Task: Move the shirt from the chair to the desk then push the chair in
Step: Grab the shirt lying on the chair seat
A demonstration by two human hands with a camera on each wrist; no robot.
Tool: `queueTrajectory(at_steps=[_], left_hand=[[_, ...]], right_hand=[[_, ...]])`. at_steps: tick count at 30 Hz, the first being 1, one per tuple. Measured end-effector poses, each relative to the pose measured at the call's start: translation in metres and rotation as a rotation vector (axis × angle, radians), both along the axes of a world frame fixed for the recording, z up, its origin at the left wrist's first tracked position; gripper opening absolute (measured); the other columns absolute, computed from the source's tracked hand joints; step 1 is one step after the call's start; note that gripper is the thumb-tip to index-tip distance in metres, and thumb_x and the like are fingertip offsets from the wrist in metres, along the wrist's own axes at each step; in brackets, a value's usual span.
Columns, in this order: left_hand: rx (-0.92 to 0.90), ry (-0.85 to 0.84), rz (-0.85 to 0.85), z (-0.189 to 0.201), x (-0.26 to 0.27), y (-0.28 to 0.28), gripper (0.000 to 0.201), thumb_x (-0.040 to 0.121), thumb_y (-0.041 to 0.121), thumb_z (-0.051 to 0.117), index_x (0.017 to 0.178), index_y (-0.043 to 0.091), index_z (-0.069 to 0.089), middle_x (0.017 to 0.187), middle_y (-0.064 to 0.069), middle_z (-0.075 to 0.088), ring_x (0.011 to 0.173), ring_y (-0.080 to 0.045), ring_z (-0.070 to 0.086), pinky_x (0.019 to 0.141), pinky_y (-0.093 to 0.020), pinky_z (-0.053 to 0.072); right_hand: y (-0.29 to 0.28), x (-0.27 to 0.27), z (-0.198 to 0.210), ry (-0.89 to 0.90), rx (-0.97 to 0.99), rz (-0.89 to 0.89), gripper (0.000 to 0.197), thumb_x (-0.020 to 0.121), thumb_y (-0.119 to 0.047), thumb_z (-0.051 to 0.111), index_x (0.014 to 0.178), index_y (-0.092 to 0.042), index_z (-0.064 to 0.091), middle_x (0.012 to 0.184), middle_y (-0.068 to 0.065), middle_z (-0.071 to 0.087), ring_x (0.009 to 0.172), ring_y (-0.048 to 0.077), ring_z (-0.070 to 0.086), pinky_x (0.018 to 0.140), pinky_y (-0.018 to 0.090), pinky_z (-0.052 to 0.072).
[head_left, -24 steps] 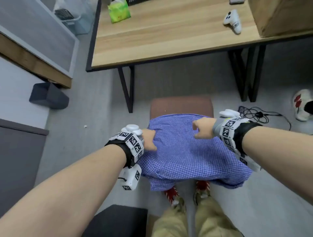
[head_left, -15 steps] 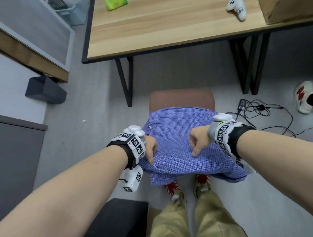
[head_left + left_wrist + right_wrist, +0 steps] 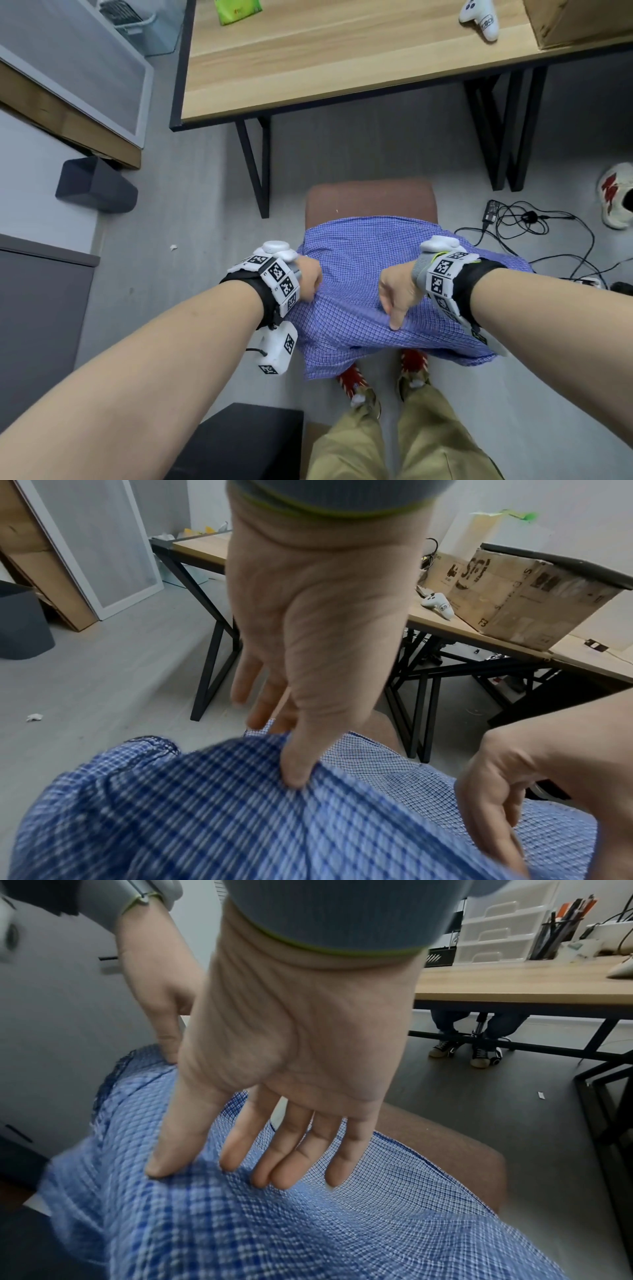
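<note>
left hand (image 3: pixel 310 279) thumb pinches shirt (image 3: pixel 359 274) | right hand (image 3: pixel 397 296) shifted nearer, fingers apart on fold | lift not begun

An office: long wooden desks (image 3: pixel 342 58), plastic drawer units (image 3: pixel 496 926), a pen holder (image 3: pixel 561 934) and a cardboard box (image 3: pixel 534 599).

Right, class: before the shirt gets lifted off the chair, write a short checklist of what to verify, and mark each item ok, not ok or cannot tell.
1. Left hand has a grip on the shirt: ok, thumb and fingers pinch a fold.
2. Right hand has a grip: not ok, fingers lie nearly straight on the cloth.
3. Desk has bare space in front: ok.
4. Shirt free of the chair: cannot tell, the underside is hidden.
5. Cables clear of the chair: ok, beside it.
</note>
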State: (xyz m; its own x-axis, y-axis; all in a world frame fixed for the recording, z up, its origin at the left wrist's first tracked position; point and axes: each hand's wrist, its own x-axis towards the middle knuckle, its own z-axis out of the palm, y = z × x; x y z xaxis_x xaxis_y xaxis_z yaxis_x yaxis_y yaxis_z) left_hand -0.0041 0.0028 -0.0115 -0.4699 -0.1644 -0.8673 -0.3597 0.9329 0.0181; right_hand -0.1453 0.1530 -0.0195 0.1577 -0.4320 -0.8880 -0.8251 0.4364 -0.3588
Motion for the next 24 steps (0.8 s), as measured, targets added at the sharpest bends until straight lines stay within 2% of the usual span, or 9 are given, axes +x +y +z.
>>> queueTrajectory(at_steps=[4,8,9,11,14,16,19,21,24], left_hand=[[-0.247,0.177,-0.021,0.009,-0.012,0.000,0.023,0.092,0.022,0.054,0.107,0.021,0.072,0.111,-0.001,0.066,0.105,-0.024,0.060,0.071,-0.030,0.044],[-0.363,0.280,0.113,0.016,-0.017,-0.006,0.016,0.090,0.022,0.055,0.101,0.023,0.068,0.102,-0.001,0.059,0.096,-0.024,0.057,0.081,-0.037,0.052],[-0.347,0.289,0.141,0.015,-0.017,-0.009,0.013,0.090,0.018,0.053,0.096,0.021,0.065,0.094,0.001,0.059,0.086,-0.021,0.058,0.077,-0.034,0.051],[-0.262,0.226,0.172,0.016,-0.016,-0.011,0.014,0.093,0.011,0.051,0.098,0.020,0.059,0.085,0.004,0.056,0.072,-0.016,0.054,0.070,-0.028,0.045],[-0.094,0.245,0.256,0.017,-0.010,-0.008,0.027,0.087,0.016,0.066,0.109,0.011,0.052,0.093,-0.004,0.059,0.079,-0.022,0.054,0.068,-0.035,0.045],[0.022,0.270,0.253,0.021,-0.007,-0.003,0.036,0.076,0.020,0.075,0.103,0.013,0.051,0.089,-0.003,0.060,0.077,-0.022,0.054,0.066,-0.038,0.049],[0.170,0.200,0.253,0.022,-0.011,0.005,0.025,0.071,0.021,0.079,0.085,0.019,0.058,0.073,0.005,0.058,0.065,-0.017,0.052,0.058,-0.028,0.046],[0.225,0.125,0.304,0.023,-0.016,0.009,0.023,0.070,0.024,0.079,0.087,0.021,0.063,0.078,0.005,0.062,0.068,-0.017,0.056,0.066,-0.030,0.051],[0.211,0.064,0.311,0.027,-0.019,0.014,0.048,0.074,0.030,0.078,0.118,0.023,0.061,0.098,0.005,0.059,0.093,-0.022,0.064,0.085,-0.035,0.057]], right_hand=[[-0.002,-0.001,0.005,0.044,-0.066,-0.015,0.034,0.075,-0.038,0.085,0.071,-0.022,0.054,0.072,-0.007,0.059,0.072,0.019,0.058,0.078,0.035,0.054],[-0.005,-0.003,0.006,0.134,-0.133,0.032,0.014,0.089,-0.019,0.069,0.081,-0.017,0.058,0.086,0.000,0.063,0.083,0.023,0.059,0.079,0.036,0.054],[-0.004,-0.005,0.007,0.148,-0.159,0.030,0.004,0.092,-0.015,0.062,0.090,-0.015,0.058,0.094,0.003,0.063,0.085,0.023,0.058,0.077,0.035,0.050],[-0.003,-0.010,0.006,0.198,-0.207,0.002,0.011,0.094,-0.010,0.051,0.103,-0.011,0.056,0.106,0.010,0.065,0.088,0.026,0.057,0.076,0.034,0.046],[0.000,-0.022,0.004,0.285,-0.278,-0.097,0.010,0.093,-0.009,0.049,0.101,-0.012,0.044,0.114,0.016,0.064,0.086,0.030,0.055,0.075,0.035,0.044],[-0.001,-0.031,0.006,0.335,-0.316,-0.187,0.012,0.093,-0.009,0.046,0.105,-0.012,0.044,0.114,0.016,0.063,0.087,0.031,0.056,0.074,0.035,0.042],[-0.006,-0.038,0.010,0.389,-0.365,-0.246,0.024,0.096,-0.011,0.044,0.119,-0.009,0.050,0.115,0.014,0.063,0.097,0.033,0.062,0.073,0.035,0.041],[-0.008,-0.038,0.011,0.399,-0.358,-0.225,0.026,0.096,-0.012,0.045,0.121,-0.010,0.051,0.116,0.013,0.063,0.096,0.032,0.062,0.072,0.034,0.041],[-0.009,-0.037,0.009,0.400,-0.353,-0.213,0.022,0.096,-0.014,0.046,0.117,-0.011,0.054,0.113,0.011,0.064,0.094,0.030,0.063,0.073,0.035,0.045]])
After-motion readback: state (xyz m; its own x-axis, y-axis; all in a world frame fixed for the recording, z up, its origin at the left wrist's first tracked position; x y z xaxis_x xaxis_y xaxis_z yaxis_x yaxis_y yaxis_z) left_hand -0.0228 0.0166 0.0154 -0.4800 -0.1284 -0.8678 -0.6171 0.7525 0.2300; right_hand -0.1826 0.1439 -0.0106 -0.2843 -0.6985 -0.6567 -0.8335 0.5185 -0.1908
